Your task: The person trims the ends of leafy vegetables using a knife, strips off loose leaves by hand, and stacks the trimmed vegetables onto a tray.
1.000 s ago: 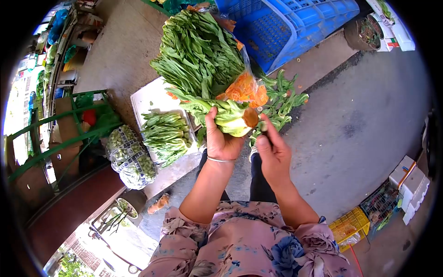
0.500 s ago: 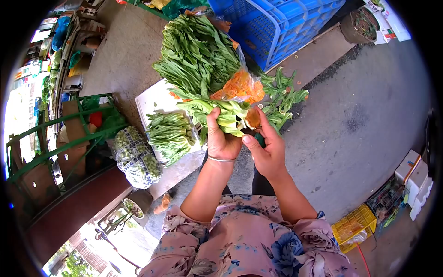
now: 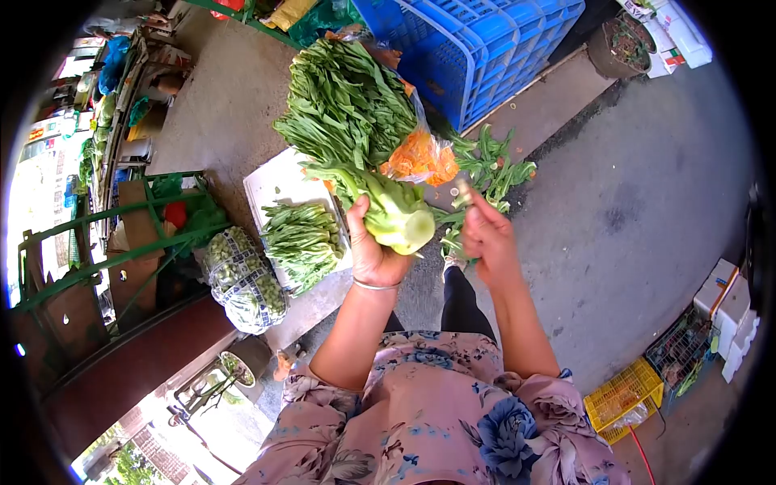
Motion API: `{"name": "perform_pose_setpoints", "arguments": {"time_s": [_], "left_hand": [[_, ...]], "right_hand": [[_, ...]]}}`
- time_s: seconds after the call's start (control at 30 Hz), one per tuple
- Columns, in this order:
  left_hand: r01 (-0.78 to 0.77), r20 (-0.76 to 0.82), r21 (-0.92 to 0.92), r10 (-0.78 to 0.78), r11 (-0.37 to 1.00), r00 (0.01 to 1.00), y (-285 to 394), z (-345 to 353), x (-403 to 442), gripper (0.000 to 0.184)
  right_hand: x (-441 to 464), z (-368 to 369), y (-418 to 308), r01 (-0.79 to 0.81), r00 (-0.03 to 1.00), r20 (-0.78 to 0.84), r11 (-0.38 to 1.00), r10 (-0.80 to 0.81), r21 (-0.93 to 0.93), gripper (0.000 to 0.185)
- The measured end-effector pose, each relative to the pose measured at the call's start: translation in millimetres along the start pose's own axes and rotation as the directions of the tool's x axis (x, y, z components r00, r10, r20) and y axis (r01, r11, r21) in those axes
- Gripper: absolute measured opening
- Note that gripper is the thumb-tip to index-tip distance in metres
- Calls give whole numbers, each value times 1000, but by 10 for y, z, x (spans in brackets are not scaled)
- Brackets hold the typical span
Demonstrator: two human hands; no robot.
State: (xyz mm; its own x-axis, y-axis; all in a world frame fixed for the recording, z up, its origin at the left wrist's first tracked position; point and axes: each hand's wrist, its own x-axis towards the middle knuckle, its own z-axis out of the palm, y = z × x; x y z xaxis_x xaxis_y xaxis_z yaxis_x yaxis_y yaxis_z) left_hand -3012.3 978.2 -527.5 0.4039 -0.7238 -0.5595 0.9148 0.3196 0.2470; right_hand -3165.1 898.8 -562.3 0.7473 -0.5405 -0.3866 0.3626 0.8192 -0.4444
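Note:
My left hand [image 3: 378,250] is closed around a head of leafy lettuce [image 3: 388,206], its pale green cut stem end facing me and its leaves pointing away to the left. To the right of it, my right hand [image 3: 489,234] is closed, with a small pale piece [image 3: 462,191] showing above its fingertips; motion blur hides what it is. Beyond my left hand lies a big pile of long green leafy heads [image 3: 347,105]. A smaller bunch of greens [image 3: 301,242] rests on a white board [image 3: 263,182].
Loose trimmed leaves [image 3: 493,166] lie on the ground beside an orange-printed plastic bag [image 3: 424,158]. A blue crate [image 3: 485,56] stands behind. On the left are a wrapped bundle of greens [image 3: 242,279] and a green metal rack [image 3: 105,218]. A yellow basket [image 3: 622,396] sits at lower right.
The lettuce's brown stem end now shows as a fresh pale green cut. My right hand has come away from the stem toward the right, and the lettuce has tilted toward me.

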Motion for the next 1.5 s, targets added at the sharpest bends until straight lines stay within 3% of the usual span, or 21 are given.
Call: {"name": "perform_pose_setpoints", "arguments": {"time_s": [0.03,0.07,0.13,0.2,0.27,0.33,0.37,0.4,0.47,0.53,0.57,0.67,0.73,0.87,0.93,1.03,1.07,1.13,1.27,1.4,1.5], "left_hand": [[21,32,-25,-20,999,999,31,25,-21,49],[38,61,-50,-35,998,998,58,44,-38,50],[42,73,-42,-39,998,997,79,75,-80,51],[48,99,-32,-45,998,994,86,118,-34,52],[-26,123,86,15,996,992,74,105,-37,50],[-42,97,173,25,984,995,86,91,-40,46],[-92,66,222,79,971,995,83,114,-47,47],[-138,39,273,132,952,990,88,143,-57,47],[-229,115,258,206,938,972,143,305,-200,55],[-228,253,151,185,962,950,268,438,-412,65],[-248,209,189,208,950,955,300,380,-463,80],[-195,404,102,139,975,904,387,51,-169,89],[-185,602,41,123,982,789,461,145,13,94],[-111,434,12,95,994,896,501,-154,245,74],[-48,191,-18,50,999,980,449,-324,298,67],[-26,102,-80,34,996,994,478,-494,347,64],[8,97,-97,2,995,995,494,-518,340,64],[20,84,-121,-9,992,996,501,-558,304,61],[-16,24,-110,19,994,1000,560,-590,246,54],[-50,69,-92,56,995,996,678,-649,206,47],[-64,60,-158,74,985,995,722,-619,158,39]], "right_hand": [[15,-62,20,47,981,-182,992,-67,-113,42],[42,-108,19,46,983,-174,992,-66,-116,42],[37,-175,-8,76,899,-432,997,-79,-22,46],[-15,-27,-40,12,910,-414,1000,-20,-20,55],[-94,364,19,320,856,-159,746,-492,-584,66],[-96,612,-43,587,750,268,420,-605,-692,71],[-105,701,-117,616,715,425,213,-554,-758,68],[-50,717,-105,630,706,480,153,-521,-761,56],[3,706,-65,479,830,298,330,-471,-813,46],[34,780,-98,416,879,114,629,-463,-657,38],[29,814,-107,349,910,37,713,-414,-608,36],[87,831,-48,167,972,-66,859,-226,-484,33],[180,832,43,40,993,-81,907,-81,-420,31],[335,876,211,139,954,-167,864,-247,-485,25],[451,624,169,282,798,-360,828,-483,-484,20],[452,318,97,284,799,-259,720,-543,-634,18],[458,345,109,270,806,-255,715,-534,-645,18],[428,412,138,-55,952,-257,734,-165,-676,21],[597,478,362,-203,977,-191,672,92,-712,27],[690,492,440,-236,971,-156,667,179,-707,21],[698,521,577,-147,983,-184,704,24,-695,15]]}}
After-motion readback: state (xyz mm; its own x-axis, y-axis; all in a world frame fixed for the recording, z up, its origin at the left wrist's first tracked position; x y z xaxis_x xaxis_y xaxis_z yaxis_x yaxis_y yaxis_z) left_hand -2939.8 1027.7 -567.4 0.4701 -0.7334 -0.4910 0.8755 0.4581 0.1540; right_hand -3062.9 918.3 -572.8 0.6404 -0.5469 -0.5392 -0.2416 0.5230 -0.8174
